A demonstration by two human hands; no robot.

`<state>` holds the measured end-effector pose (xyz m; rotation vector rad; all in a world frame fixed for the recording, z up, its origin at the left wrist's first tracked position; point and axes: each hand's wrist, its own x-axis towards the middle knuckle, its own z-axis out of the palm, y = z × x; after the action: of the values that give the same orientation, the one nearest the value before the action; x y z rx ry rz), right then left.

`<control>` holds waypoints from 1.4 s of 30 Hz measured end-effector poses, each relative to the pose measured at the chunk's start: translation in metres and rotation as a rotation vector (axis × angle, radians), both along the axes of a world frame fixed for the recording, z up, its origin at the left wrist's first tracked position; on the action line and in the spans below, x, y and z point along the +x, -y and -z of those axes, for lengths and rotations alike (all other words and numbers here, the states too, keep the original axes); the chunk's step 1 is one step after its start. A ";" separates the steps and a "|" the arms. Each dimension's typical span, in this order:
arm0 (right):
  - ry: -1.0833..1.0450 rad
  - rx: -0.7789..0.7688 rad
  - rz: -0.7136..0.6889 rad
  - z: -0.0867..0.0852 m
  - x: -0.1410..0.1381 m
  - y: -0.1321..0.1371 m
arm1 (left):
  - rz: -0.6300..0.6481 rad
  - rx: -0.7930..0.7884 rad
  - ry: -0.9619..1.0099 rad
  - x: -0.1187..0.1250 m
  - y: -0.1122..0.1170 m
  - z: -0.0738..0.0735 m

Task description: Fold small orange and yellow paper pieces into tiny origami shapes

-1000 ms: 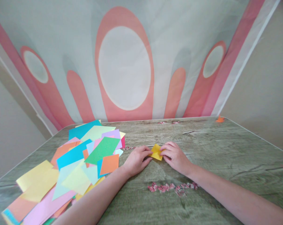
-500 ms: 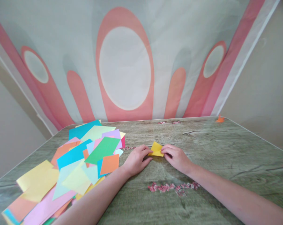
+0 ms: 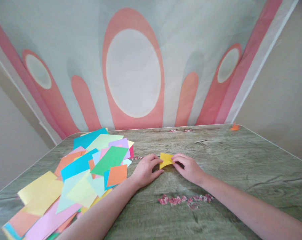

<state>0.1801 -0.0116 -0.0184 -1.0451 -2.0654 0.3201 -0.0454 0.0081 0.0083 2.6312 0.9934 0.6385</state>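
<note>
Between my hands, over the middle of the table, is a small folded piece of yellow paper [image 3: 166, 160] with creases across it. My right hand [image 3: 188, 168] pinches its right edge between thumb and fingers. At the paper's left edge, the fingertips of my left hand [image 3: 147, 169] touch it, with the thumb lower and a little apart from the fingers. The underside of the paper is hidden.
Many loose coloured sheets, among them a green sheet [image 3: 110, 160] and an orange square [image 3: 117, 175], overlap on the left of the wood-patterned table [image 3: 231, 160]. A small orange folded paper piece [image 3: 235, 127] stands at the far right corner. Behind hangs a printed backdrop [image 3: 133, 73].
The yellow paper has turned between my hands; its upper point now lies lower and to the left, and its lower edge looks curved. Both hands have barely moved.
</note>
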 end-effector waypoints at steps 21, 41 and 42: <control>0.015 -0.100 -0.019 -0.008 -0.001 0.000 | -0.033 0.026 -0.014 0.001 -0.001 0.002; 0.121 -0.176 0.182 0.000 -0.008 -0.018 | -0.342 0.004 0.021 0.014 -0.014 0.012; 0.123 -0.171 0.179 0.001 -0.008 -0.018 | -0.342 0.022 0.016 0.014 -0.012 0.010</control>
<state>0.1726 0.0060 -0.0191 -1.3740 -2.0615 0.3526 -0.0316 0.0206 -0.0015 2.4887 1.4548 0.7440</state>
